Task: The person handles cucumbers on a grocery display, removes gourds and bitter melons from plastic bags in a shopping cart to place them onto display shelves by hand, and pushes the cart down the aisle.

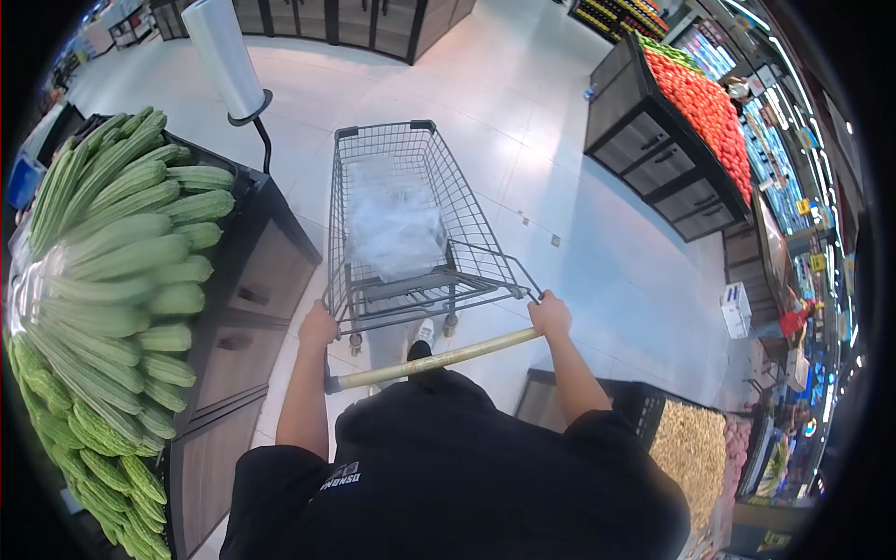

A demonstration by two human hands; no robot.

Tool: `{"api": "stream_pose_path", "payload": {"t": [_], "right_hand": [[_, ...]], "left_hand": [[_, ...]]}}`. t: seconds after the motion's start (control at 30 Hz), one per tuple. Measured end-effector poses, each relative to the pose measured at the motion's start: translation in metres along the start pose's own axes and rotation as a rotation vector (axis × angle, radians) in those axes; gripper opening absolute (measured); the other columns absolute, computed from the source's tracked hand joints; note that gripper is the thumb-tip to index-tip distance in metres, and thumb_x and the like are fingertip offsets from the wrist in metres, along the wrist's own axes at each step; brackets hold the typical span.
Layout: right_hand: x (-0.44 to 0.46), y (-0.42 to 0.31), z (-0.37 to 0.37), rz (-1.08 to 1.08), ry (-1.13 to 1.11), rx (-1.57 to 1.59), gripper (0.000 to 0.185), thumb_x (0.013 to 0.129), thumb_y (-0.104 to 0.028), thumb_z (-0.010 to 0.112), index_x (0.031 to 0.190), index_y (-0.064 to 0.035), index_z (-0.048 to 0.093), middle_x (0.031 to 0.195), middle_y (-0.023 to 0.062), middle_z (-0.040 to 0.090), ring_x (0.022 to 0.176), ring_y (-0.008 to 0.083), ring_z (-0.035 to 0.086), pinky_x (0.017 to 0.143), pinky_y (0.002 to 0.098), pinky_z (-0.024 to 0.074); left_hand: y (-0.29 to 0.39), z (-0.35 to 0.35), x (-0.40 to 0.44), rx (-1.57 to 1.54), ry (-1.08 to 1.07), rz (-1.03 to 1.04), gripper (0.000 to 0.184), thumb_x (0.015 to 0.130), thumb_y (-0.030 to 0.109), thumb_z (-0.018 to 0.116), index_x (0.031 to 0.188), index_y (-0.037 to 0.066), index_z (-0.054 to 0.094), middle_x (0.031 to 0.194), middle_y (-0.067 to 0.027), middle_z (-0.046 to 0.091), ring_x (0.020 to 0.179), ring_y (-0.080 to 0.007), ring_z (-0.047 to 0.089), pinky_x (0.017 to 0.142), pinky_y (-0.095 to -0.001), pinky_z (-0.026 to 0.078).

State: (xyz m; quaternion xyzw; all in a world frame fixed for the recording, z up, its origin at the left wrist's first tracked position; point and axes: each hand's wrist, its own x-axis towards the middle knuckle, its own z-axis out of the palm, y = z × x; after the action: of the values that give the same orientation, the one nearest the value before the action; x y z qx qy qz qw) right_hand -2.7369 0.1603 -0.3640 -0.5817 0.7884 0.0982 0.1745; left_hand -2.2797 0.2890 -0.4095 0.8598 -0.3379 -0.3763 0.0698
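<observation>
A wire shopping cart (467, 201) stands in front of me, with a bundle of clear plastic bags (392, 219) in its basket. My left hand (319, 324) is closed on the cart's frame at its near left corner. At the near right corner, my right hand (551, 315) wraps around the frame close to the end of the handle. The pale yellow push handle (448, 358) runs between my forearms, just in front of my body. Parts of the fingers are hidden on both hands.
Long green gourds (121, 271) are heaped on a wooden stand to my left, above bitter melons (103, 457). A plastic bag roll (224, 61) rises on a post ahead. Tomatoes (700, 112) fill a stand on the right; a bin of peanut-like goods (689, 457) is at my right elbow.
</observation>
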Motion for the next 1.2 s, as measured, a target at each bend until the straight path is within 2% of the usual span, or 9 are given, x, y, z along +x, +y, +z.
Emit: {"api": "stream_pose_path", "payload": {"t": [0.03, 0.37, 0.47, 0.67, 0.77, 0.97, 1.07, 1.1, 1.2], "right_hand": [[0.011, -0.009, -0.008, -0.021, -0.003, -0.005, 0.042, 0.086, -0.037, 0.059, 0.116, -0.0074, 0.062, 0.109, 0.0183, 0.07, 0.104, 0.0359, 0.068, 0.089, 0.0461, 0.0538], [0.135, -0.094, -0.057, -0.201, 0.026, -0.035, 0.041, 0.089, -0.04, 0.058, 0.112, -0.0065, 0.061, 0.104, 0.0182, 0.071, 0.098, 0.0361, 0.069, 0.084, 0.0467, 0.0551], [0.17, -0.121, -0.069, -0.257, 0.047, -0.044, 0.041, 0.089, -0.041, 0.058, 0.111, -0.0065, 0.063, 0.103, 0.0179, 0.072, 0.097, 0.0361, 0.07, 0.084, 0.0463, 0.0553], [0.232, -0.178, -0.089, -0.299, 0.06, -0.076, 0.042, 0.088, -0.043, 0.062, 0.109, -0.0067, 0.065, 0.103, 0.0178, 0.072, 0.098, 0.0355, 0.07, 0.084, 0.0459, 0.0552], [0.256, -0.209, -0.105, -0.304, 0.016, -0.097, 0.041, 0.088, -0.039, 0.059, 0.116, -0.008, 0.065, 0.108, 0.0182, 0.071, 0.103, 0.036, 0.068, 0.089, 0.0453, 0.0536], [0.311, -0.276, -0.119, -0.374, 0.056, -0.116, 0.039, 0.088, -0.037, 0.057, 0.112, -0.0076, 0.065, 0.105, 0.0182, 0.072, 0.101, 0.0358, 0.069, 0.087, 0.0465, 0.0542], [0.341, -0.31, -0.127, -0.407, 0.056, -0.142, 0.039, 0.088, -0.037, 0.057, 0.112, -0.0078, 0.065, 0.106, 0.0181, 0.072, 0.102, 0.0358, 0.069, 0.087, 0.0466, 0.0542], [0.35, -0.323, -0.132, -0.408, 0.052, -0.152, 0.039, 0.087, -0.037, 0.058, 0.113, -0.0086, 0.065, 0.106, 0.0174, 0.072, 0.102, 0.0353, 0.068, 0.088, 0.0463, 0.0539], [0.374, -0.357, -0.137, -0.42, 0.052, -0.172, 0.039, 0.086, -0.036, 0.059, 0.114, -0.0096, 0.066, 0.106, 0.0166, 0.072, 0.102, 0.0349, 0.068, 0.088, 0.0461, 0.0537]], "left_hand": [[0.005, 0.0, 0.006, 0.012, 0.047, 0.017, 0.035, 0.085, 0.01, 0.051, 0.12, 0.007, 0.054, 0.095, -0.0193, 0.072, 0.082, -0.0306, 0.072, 0.078, -0.0455, 0.052], [0.041, -0.008, 0.1, -0.117, 0.141, 0.031, 0.027, 0.089, 0.008, 0.048, 0.114, -0.001, 0.052, 0.091, -0.0238, 0.069, 0.063, -0.0319, 0.071, 0.061, -0.0453, 0.055], [0.059, -0.017, 0.121, -0.146, 0.095, -0.042, 0.029, 0.089, 0.006, 0.046, 0.116, -0.004, 0.05, 0.092, -0.0264, 0.068, 0.061, -0.0327, 0.07, 0.06, -0.0452, 0.055], [0.084, -0.029, 0.152, -0.264, 0.145, -0.057, 0.031, 0.09, 0.005, 0.045, 0.119, -0.006, 0.048, 0.091, -0.0297, 0.066, 0.061, -0.0347, 0.07, 0.056, -0.0455, 0.054], [0.09, -0.032, 0.177, -0.322, 0.147, -0.095, 0.029, 0.09, 0.005, 0.045, 0.116, -0.006, 0.049, 0.089, -0.0293, 0.066, 0.06, -0.0349, 0.07, 0.054, -0.0457, 0.053], [0.103, -0.055, 0.225, -0.271, 0.146, -0.115, 0.027, 0.089, 0.006, 0.046, 0.113, -0.005, 0.051, 0.085, -0.0267, 0.066, 0.059, -0.033, 0.069, 0.053, -0.0444, 0.053], [0.137, -0.085, 0.225, -0.329, 0.162, -0.166, 0.028, 0.089, 0.007, 0.045, 0.113, -0.004, 0.052, 0.085, -0.0243, 0.067, 0.058, -0.0322, 0.068, 0.055, -0.0427, 0.054], [0.135, -0.085, 0.237, -0.333, 0.176, -0.191, 0.036, 0.091, 0.012, 0.049, 0.123, -0.005, 0.051, 0.089, -0.0237, 0.068, 0.061, -0.0303, 0.069, 0.059, -0.0398, 0.055], [0.115, -0.072, 0.261, -0.625, 0.194, -0.158, 0.049, 0.093, 0.02, 0.055, 0.135, -0.005, 0.046, 0.106, -0.0238, 0.067, 0.073, -0.0289, 0.07, 0.06, -0.0392, 0.056]]}}
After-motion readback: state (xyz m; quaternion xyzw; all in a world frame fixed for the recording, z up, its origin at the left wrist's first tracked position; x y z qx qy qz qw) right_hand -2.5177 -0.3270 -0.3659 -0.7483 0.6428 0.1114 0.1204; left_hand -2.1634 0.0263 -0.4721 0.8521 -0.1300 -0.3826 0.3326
